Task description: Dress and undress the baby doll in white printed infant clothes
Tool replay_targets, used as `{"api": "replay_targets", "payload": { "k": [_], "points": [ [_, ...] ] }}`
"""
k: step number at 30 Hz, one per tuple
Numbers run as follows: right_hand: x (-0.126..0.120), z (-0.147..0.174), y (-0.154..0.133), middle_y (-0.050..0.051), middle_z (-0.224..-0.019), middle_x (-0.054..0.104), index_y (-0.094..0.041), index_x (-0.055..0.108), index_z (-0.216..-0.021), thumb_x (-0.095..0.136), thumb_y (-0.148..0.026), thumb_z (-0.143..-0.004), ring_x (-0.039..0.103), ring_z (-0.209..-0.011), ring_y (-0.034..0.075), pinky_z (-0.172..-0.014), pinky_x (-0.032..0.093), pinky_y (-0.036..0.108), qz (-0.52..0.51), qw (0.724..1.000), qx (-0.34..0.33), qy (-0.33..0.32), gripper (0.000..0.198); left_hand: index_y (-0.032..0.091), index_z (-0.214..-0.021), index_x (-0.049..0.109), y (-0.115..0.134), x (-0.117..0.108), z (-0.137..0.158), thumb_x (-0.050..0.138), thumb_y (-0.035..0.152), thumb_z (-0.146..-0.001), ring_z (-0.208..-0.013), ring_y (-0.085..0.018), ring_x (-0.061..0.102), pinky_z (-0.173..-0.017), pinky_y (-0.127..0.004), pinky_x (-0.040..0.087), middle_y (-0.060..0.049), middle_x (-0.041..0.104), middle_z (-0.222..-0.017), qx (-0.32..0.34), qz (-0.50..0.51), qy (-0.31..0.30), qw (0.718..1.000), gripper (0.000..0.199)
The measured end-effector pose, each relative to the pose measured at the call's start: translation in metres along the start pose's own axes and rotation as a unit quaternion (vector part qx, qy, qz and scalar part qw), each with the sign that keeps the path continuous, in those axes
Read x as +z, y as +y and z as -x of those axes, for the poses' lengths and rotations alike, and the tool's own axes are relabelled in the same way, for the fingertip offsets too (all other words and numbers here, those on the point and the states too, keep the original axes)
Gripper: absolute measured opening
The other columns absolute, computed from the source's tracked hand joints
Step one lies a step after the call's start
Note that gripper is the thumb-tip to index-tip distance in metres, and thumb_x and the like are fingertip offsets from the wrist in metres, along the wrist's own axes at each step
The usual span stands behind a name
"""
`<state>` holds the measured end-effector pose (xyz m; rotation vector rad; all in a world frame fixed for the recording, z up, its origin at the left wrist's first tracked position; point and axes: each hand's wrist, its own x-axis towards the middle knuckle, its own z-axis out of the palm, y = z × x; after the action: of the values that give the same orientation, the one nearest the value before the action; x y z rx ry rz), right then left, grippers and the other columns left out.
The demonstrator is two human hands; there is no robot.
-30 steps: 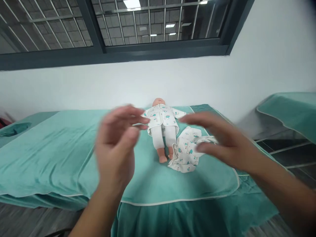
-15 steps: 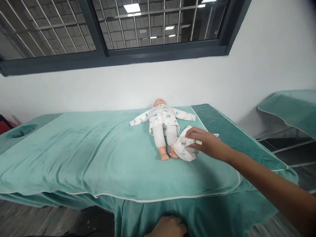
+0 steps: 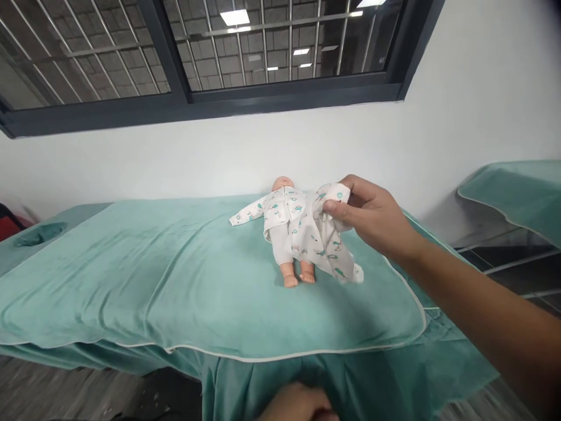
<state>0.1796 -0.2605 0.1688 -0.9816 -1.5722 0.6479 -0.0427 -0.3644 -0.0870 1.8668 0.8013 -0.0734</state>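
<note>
My right hand (image 3: pixel 372 213) is closed on a white baby garment (image 3: pixel 322 237) with a small green print, pinched between thumb and fingers. The cloth hangs loose and crumpled, so its exact cut cannot be made out. Behind it a baby doll (image 3: pixel 283 183) lies on its back, wearing a matching printed jacket (image 3: pixel 276 211) and white leggings (image 3: pixel 279 242). The garment covers the doll's arm on the right and part of one leg; both bare feet show. Low at the front edge of the bed, my left hand (image 3: pixel 300 403) is blurred and cut off by the frame, its fingers unclear.
The doll lies on a light green sheet (image 3: pixel 131 275) with pale piping, over a darker green cover (image 3: pixel 363 380). A white wall (image 3: pixel 197 158) with a barred window stands behind. Another green-covered bed (image 3: pixel 521 187) is at the right, and something red (image 3: pixel 9 225) at the far left.
My right hand has lifted the bunched garment up off the sheet, and it now hangs unfolded in front of the doll. My left hand has shifted slightly at the bottom edge.
</note>
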Motion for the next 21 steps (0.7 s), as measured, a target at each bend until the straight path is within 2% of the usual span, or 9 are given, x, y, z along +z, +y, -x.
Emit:
{"api": "replay_targets", "payload": {
  "k": [2, 3, 6, 8, 9, 11, 15, 18, 21],
  "points": [
    [0.002, -0.006, -0.007, -0.003, -0.068, 0.052, -0.023, 0.052, -0.078, 0.071, -0.051, -0.081, 0.049, -0.061, 0.012, -0.054, 0.039, 0.025, -0.041, 0.999, -0.011, -0.027, 0.034, 0.021, -0.076, 0.066, 0.026, -0.035, 0.011, 0.051, 0.046, -0.09, -0.075, -0.018, 0.061, -0.074, -0.029, 0.045, -0.002, 0.067, -0.075, 0.022, 0.035, 0.157, 0.987, 0.032],
    [0.004, -0.009, -0.011, -0.003, -0.069, 0.052, -0.023, 0.052, -0.079, 0.07, -0.053, -0.081, 0.049, -0.061, 0.012, -0.054, 0.039, 0.024, -0.059, 0.997, -0.014, -0.041, 0.036, 0.019, -0.076, 0.064, 0.042, -0.058, 0.018, 0.046, 0.045, -0.093, -0.076, -0.017, 0.06, -0.075, -0.029, 0.045, -0.003, 0.065, -0.075, 0.036, 0.068, 0.246, 0.966, 0.036],
    [0.015, -0.017, -0.019, -0.003, -0.071, 0.053, -0.022, 0.051, -0.08, 0.069, -0.057, -0.081, 0.051, -0.063, 0.011, -0.055, 0.039, 0.024, -0.096, 0.992, -0.014, -0.08, 0.039, 0.021, -0.089, 0.063, 0.093, -0.129, 0.037, 0.05, 0.046, -0.094, -0.088, -0.017, 0.06, -0.084, -0.028, 0.046, -0.003, 0.066, -0.089, 0.136, 0.126, 0.486, 0.854, 0.028],
    [0.025, -0.021, -0.022, -0.002, -0.074, 0.055, -0.022, 0.052, -0.081, 0.07, -0.058, -0.079, 0.053, -0.065, 0.012, -0.056, 0.04, 0.024, -0.114, 0.988, -0.014, -0.106, 0.04, 0.024, -0.11, 0.062, 0.126, -0.169, 0.043, 0.057, 0.044, -0.091, -0.107, -0.018, 0.058, -0.093, -0.029, 0.045, -0.005, 0.064, -0.114, 0.217, 0.127, 0.555, 0.793, 0.028],
    [0.031, -0.023, -0.023, -0.002, -0.075, 0.056, -0.022, 0.053, -0.081, 0.07, -0.058, -0.079, 0.054, -0.066, 0.012, -0.057, 0.041, 0.024, -0.119, 0.986, -0.015, -0.119, 0.04, 0.025, -0.114, 0.061, 0.14, -0.185, 0.044, 0.059, 0.045, -0.089, -0.116, -0.02, 0.056, -0.096, -0.03, 0.045, -0.006, 0.061, -0.124, 0.252, 0.123, 0.556, 0.782, 0.032],
    [0.04, -0.026, -0.024, -0.002, -0.077, 0.057, -0.022, 0.055, -0.084, 0.071, -0.058, -0.078, 0.054, -0.068, 0.013, -0.058, 0.042, 0.025, -0.118, 0.983, -0.018, -0.137, 0.04, 0.025, -0.117, 0.06, 0.161, -0.207, 0.042, 0.063, 0.046, -0.087, -0.121, -0.022, 0.054, -0.095, -0.031, 0.047, -0.006, 0.059, -0.129, 0.293, 0.13, 0.496, 0.807, 0.037],
    [0.046, -0.031, -0.025, -0.002, -0.073, 0.054, -0.02, 0.059, -0.081, 0.073, -0.055, -0.077, 0.05, -0.066, 0.012, -0.057, 0.04, 0.024, -0.054, 0.99, -0.023, -0.131, 0.039, 0.017, -0.092, 0.064, 0.177, -0.225, 0.037, 0.073, 0.039, -0.078, -0.078, -0.017, 0.062, -0.068, -0.027, 0.05, -0.002, 0.064, -0.083, 0.255, 0.194, 0.363, 0.875, 0.028],
    [0.036, -0.033, -0.027, -0.003, -0.069, 0.053, -0.018, 0.06, -0.077, 0.075, -0.056, -0.075, 0.049, -0.062, 0.01, -0.054, 0.037, 0.023, -0.022, 0.991, -0.004, -0.133, 0.04, 0.017, -0.075, 0.056, 0.18, -0.23, 0.039, 0.074, 0.032, -0.074, -0.06, -0.01, 0.054, -0.056, -0.022, 0.043, 0.003, 0.054, -0.067, 0.271, 0.304, 0.334, 0.85, 0.023],
    [0.021, -0.031, -0.028, -0.001, -0.071, 0.059, -0.015, 0.065, -0.079, 0.077, -0.056, -0.07, 0.054, -0.063, 0.011, -0.054, 0.041, 0.023, -0.015, 0.953, 0.072, -0.294, 0.044, 0.018, -0.067, 0.047, 0.184, -0.234, 0.041, 0.075, 0.032, -0.073, -0.055, -0.008, 0.049, -0.054, -0.021, 0.041, 0.005, 0.048, -0.061, 0.301, 0.38, 0.329, 0.81, 0.032]
  ]
}}
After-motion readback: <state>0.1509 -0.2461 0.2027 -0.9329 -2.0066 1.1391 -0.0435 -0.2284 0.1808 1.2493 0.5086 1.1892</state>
